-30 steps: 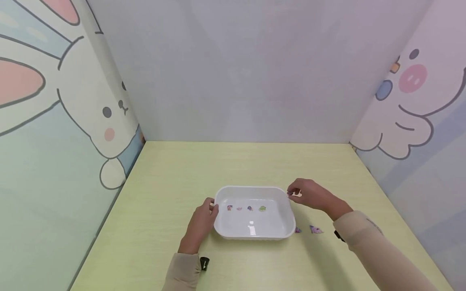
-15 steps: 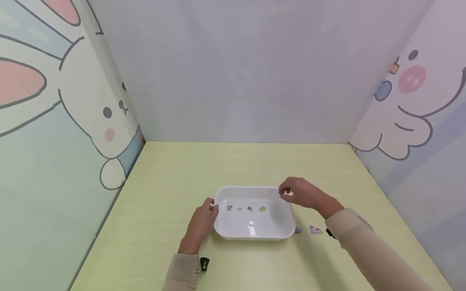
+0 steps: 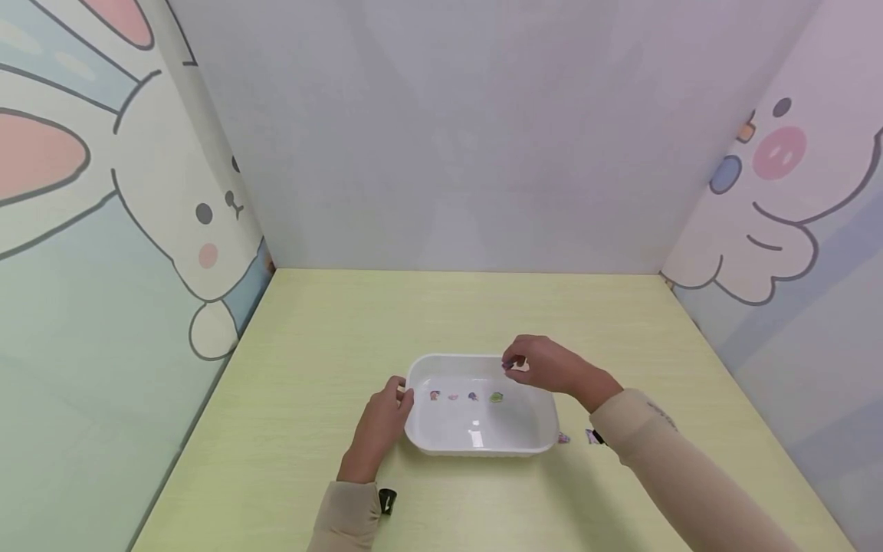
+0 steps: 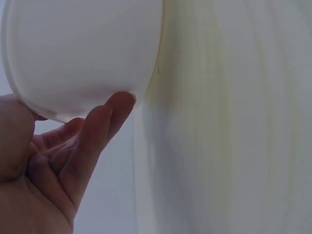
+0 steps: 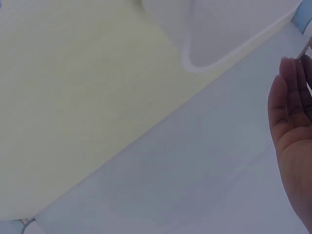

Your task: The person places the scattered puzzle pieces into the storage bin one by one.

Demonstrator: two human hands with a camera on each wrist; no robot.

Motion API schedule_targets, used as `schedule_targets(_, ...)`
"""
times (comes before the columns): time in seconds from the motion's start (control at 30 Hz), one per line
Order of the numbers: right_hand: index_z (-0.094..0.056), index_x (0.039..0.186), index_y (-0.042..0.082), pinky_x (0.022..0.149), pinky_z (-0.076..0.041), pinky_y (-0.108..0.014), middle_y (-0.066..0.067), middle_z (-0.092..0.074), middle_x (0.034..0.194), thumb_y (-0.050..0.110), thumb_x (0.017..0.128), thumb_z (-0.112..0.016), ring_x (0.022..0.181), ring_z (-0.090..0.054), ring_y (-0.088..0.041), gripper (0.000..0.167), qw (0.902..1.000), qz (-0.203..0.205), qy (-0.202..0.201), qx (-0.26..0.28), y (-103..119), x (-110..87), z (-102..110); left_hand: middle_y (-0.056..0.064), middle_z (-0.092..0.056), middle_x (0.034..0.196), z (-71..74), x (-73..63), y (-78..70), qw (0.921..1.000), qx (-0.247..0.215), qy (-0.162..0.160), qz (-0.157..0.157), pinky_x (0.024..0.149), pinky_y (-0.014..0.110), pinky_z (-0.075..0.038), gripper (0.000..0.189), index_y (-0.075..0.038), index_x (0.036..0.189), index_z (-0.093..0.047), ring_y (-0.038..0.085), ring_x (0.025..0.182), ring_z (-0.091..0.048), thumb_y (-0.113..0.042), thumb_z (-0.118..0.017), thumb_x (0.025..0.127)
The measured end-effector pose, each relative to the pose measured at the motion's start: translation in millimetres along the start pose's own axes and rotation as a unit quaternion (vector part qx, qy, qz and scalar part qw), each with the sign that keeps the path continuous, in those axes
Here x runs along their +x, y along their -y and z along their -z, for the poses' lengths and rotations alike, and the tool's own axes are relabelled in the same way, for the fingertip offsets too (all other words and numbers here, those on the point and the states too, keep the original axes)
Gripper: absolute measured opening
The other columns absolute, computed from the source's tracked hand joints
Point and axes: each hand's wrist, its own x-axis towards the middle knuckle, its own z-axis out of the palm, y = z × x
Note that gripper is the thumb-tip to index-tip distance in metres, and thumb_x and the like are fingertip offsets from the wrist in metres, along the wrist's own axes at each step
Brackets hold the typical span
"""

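In the head view a white tray [image 3: 510, 439] stands on the table. My left hand [image 3: 377, 425] grips its left rim, thumb over the edge, fingers [image 4: 100, 129] against the outer wall in the left wrist view. My right hand [image 3: 552, 366] is over the tray's back right part and pinches a small dark-purplish flat piece [image 3: 508, 366]. The right wrist view catches this piece [image 5: 303, 51] as a thin edge at the fingertips. Several small cutout pieces lie in a row inside the tray: an orange-purple one [image 3: 434, 395], a pink one [image 3: 453, 397], a purple one [image 3: 473, 397], a green one [image 3: 496, 397].
Right of the tray on the pale yellow table [image 3: 331, 322] lie a pink-purple piece [image 3: 563, 438] and another purple-pink piece [image 3: 591, 436], partly hidden by my right wrist gear. A grey wall [image 3: 462, 153] rises at the back, with cartoon-printed side walls.
My right hand has moved left with the small piece, from beside the tray's back right corner to over the tray's inside. The left hand and tray have stayed put.
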Motion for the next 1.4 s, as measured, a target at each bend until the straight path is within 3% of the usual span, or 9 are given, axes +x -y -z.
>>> schedule_targets(0.73, -0.072, 0.093, 0.006, 0.074, -0.048, -0.025, 0.004, -0.059, 0.087, 0.009, 0.088, -0.071, 0.080, -0.057, -0.012, 0.006, 0.9951, 0.077, 0.062, -0.002, 44, 45.5, -32, 0.014, -0.069, 0.101, 0.8, 0.9, 2.9, 1.0000, -0.003, -0.004, -0.002, 0.070, 0.040, -0.051, 0.031, -0.001, 0.124, -0.054, 0.023, 0.084, -0.066, -0.022, -0.052, 0.101)
schedule_targets(1.0, -0.072, 0.093, 0.007, 0.073, -0.047, -0.023, 0.003, -0.059, 0.086, 0.012, 0.088, -0.072, 0.079, -0.055, -0.010, 0.007, 0.9908, 0.085, 0.098, -0.038, 56, 57.0, -46, 0.013, -0.068, 0.101, 1.3, 2.2, 4.0, 1.0000, -0.003, 0.000, -0.004, 0.070, 0.040, -0.051, 0.031, -0.001, 0.124, -0.054, 0.023, 0.084, -0.066, -0.023, -0.052, 0.101)
schedule_targets(1.4, -0.071, 0.091, 0.011, 0.072, -0.044, -0.018, 0.007, -0.055, 0.080, 0.013, 0.088, -0.071, 0.073, -0.050, -0.005, 0.004, 0.9763, 0.119, 0.147, -0.104, 68, 70.1, -70, 0.013, -0.069, 0.101, 0.2, 4.0, 5.5, 0.9999, 0.003, 0.003, -0.009, 0.071, 0.040, -0.051, 0.029, -0.002, 0.122, -0.054, 0.024, 0.086, -0.066, -0.022, -0.052, 0.101)
